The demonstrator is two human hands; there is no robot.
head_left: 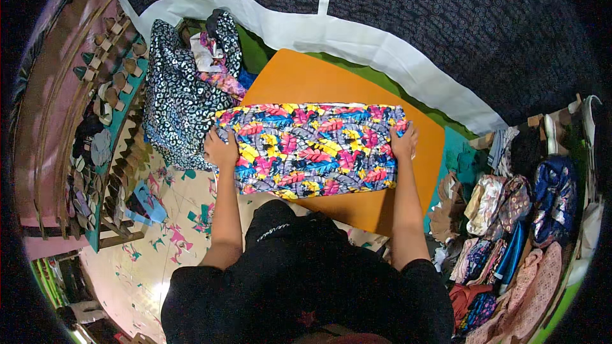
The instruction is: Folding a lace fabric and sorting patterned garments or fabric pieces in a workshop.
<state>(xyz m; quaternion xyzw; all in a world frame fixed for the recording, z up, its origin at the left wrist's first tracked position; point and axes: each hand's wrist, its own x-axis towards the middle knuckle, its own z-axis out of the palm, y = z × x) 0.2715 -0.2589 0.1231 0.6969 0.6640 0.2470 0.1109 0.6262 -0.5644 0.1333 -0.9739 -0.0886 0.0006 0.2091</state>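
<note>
A wide piece of fabric (312,150) with a bright leaf print in yellow, pink, blue and grey stretches in front of me, folded into a long rectangle. Its left end is gripped by my left hand (221,148), fingers curled over the edge. At the opposite end my right hand (403,141) grips it the same way. Beneath and behind the fabric is an orange tabletop (344,79), partly covered by it. Close to my left hand hangs a large black-and-white spotted cloth bundle (178,102).
Wooden racks with small pegs and pieces (115,89) line the left. Fabric scraps (182,242) litter the tiled floor, beside a light blue object (148,202). Rolled and folded fabrics (503,210) fill the right side. A dark patterned curtain with a white border (382,41) hangs behind.
</note>
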